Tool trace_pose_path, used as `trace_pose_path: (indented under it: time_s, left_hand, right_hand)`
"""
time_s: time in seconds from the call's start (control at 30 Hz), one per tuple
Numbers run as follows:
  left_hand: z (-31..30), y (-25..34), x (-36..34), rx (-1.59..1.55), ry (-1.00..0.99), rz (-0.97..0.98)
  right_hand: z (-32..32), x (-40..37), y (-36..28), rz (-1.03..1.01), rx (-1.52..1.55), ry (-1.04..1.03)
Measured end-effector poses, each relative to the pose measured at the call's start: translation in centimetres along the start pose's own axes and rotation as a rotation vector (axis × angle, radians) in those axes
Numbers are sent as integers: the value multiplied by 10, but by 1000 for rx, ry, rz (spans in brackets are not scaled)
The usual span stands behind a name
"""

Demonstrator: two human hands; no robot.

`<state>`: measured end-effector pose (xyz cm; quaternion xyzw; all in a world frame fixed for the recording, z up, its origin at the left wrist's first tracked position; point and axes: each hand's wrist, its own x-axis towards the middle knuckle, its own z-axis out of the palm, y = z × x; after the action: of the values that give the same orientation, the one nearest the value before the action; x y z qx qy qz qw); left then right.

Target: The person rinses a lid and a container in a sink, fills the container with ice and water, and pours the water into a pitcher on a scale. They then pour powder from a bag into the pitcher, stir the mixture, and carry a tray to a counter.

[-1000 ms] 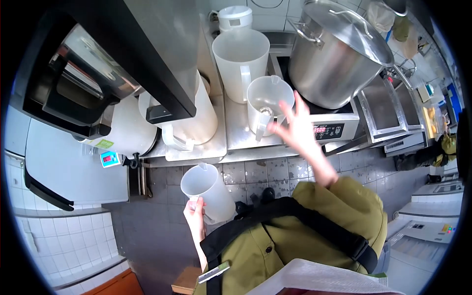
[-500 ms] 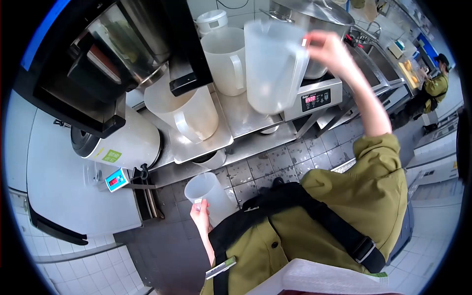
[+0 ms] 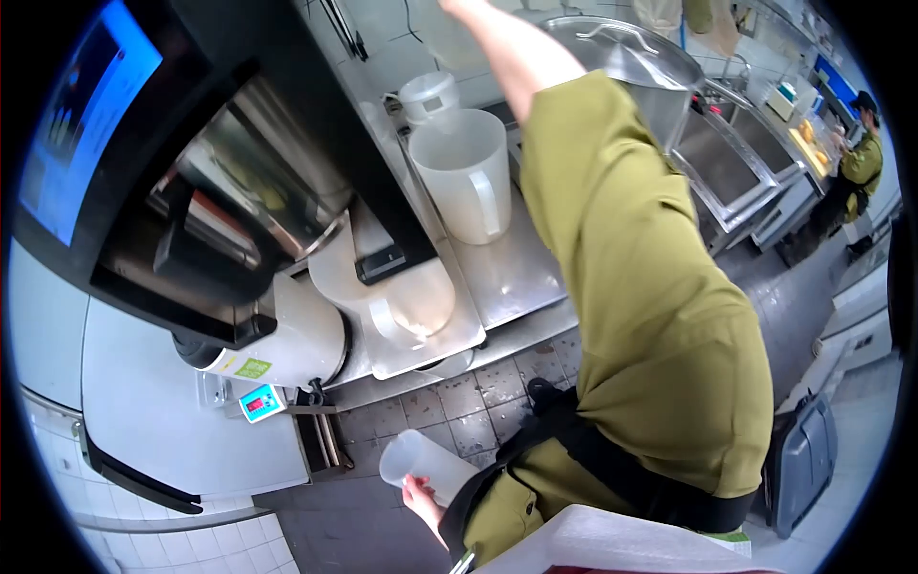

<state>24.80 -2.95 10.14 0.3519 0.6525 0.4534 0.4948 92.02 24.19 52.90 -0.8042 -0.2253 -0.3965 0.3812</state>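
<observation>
My left hand (image 3: 418, 494) is closed on a small translucent pitcher (image 3: 435, 466), low in the view and tilted. My right arm reaches up past the top edge; only the base of my right hand (image 3: 463, 5) shows, its fingers cut off. A faint translucent shape is near it, too blurred to make out. Below stands a large translucent pitcher (image 3: 457, 167) on the steel counter (image 3: 516, 277). Another pitcher (image 3: 421, 301), partly hidden by the black machine, stands on a white tray (image 3: 449, 346).
A black machine (image 3: 335, 124) fills the upper left. Beside it are a white dispenser (image 3: 306, 335) and a small scale (image 3: 261, 403). A lidded steel pot (image 3: 631, 57) is partly behind my sleeve, with sinks (image 3: 717, 167) beyond. A person (image 3: 863, 163) stands far right.
My right hand has swung up and left, out past the top edge; the large pitcher it held is no longer clearly seen. My left hand still holds the small pitcher. The view has shifted.
</observation>
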Motion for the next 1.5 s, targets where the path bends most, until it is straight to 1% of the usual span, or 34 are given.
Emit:
trace_pose_path:
  time_s: [0.03, 0.07, 0.1, 0.13, 0.17, 0.27, 0.3, 0.4, 0.43, 0.53, 0.63, 0.67, 0.73, 0.77, 0.8, 0.83, 0.87, 0.93, 0.97, 1.0, 1.03, 1.07, 1.1, 1.13, 1.17, 1.23, 1.27, 1.3, 1.33, 1.37, 1.4, 1.43, 1.47, 1.5]
  left_hand:
    - [-4, 3, -7, -8, -3, -107]
    - [-10, -5, -6, -19, 47, -186]
    - [-23, -33, 3, -97, 51, -201]
    - [-21, -28, -7, -143, 97, -220]
    - [-25, -46, -10, -225, 98, -162]
    - [-67, -132, 11, -381, 55, -272]
    - [-70, -146, 11, -402, 94, -305]
    - [-54, -144, -7, -499, 129, -400]
    - [-55, -147, -7, -473, 180, -466]
    - [-61, -150, -7, -411, 148, -523]
    - [-61, -148, -8, -492, 127, -503]
    - [-59, -149, -9, -471, 169, -510]
    - [-24, -83, -34, -423, 261, -533]
    - [-46, -118, -18, -491, 149, -508]
    - [-47, -126, -11, -533, 159, -509]
    - [-49, -126, -10, -472, 91, -486]
    - [-39, -108, -12, -407, 25, -465]
    - [-2, -55, -21, -419, 130, -583]
    - [-18, -89, -4, -328, 92, -603]
    - [-6, -83, 0, -422, -68, -497]
    - [-9, -75, -3, -101, -102, -430]
    - [0, -70, -2, -200, -45, -441]
    - [4, -63, 2, -160, -67, -426]
    - [2, -64, 10, -60, -35, -461]
    - [1, -53, 4, -127, -12, -463]
    - [1, -22, -12, -231, 28, -448]
    - [-6, -15, -21, -257, 48, -448]
    - [-16, -12, -24, -276, 70, -442]
    - [-34, -23, -23, -253, 57, -452]
    - [-55, -35, -27, -278, 62, -425]
    - [-74, -40, -27, -298, 61, -394]
    - [-94, -35, -30, -294, 87, -398]
    - [-117, -30, -41, -281, 107, -421]
    - [-137, -24, -48, -337, 131, -425]
  right_hand:
    - [65, 3, 6, 181, -102, 18]
    - [104, -11, 15, 248, -233, 72]
    - [128, -16, 25, 315, -366, 120]
    - [30, -46, 15, 201, -233, -184]
    - [50, -49, 30, 211, -123, -243]
    - [95, -65, 58, 328, -141, -268]
    - [108, -71, 66, 342, -143, -299]
    - [143, -89, 87, 427, -160, -360]
    - [152, -97, 92, 462, -169, -378]
    - [167, -118, 110, 489, -124, -443]
    - [166, -134, 118, 598, 4, -504]
    - [167, -137, 120, 621, 37, -522]
    - [167, -149, 129, 667, 94, -569]
    - [183, -156, 137, 576, 4, -683]
    - [209, -157, 147, 482, -86, -789]
    - [227, -156, 156, 388, -180, -893]
    - [232, -155, 145, 554, -220, -788]
    - [186, -141, 128, 505, -159, -785]
    - [138, -137, 114, 281, -56, -907]
    - [131, -133, 105, -4, -156, -1001]
    - [116, -135, 98, -73, -164, -962]
    - [81, -143, 91, 233, 151, -876]
    - [35, -168, 86, 150, 356, -497]
    - [-21, -194, 87, 146, 585, -355]
    - [-102, -228, 80, 100, 745, -256]
    - [-169, -329, 99, 356, 1180, -68]
    - [-195, -390, 119, 130, 1229, -226]
    - [-234, -437, 95, 66, 1284, -443]
    - [-269, -483, 67, 135, 1248, -825]
    - [-293, -520, 37, 302, 1252, -1169]
    - [-292, -571, 17, 197, 1170, -1410]
    - [-296, -611, -18, 139, 1364, -1544]
    - [-296, -647, -56, -2, 1352, -1607]
    - [-300, -667, -99, -73, 1318, -1615]
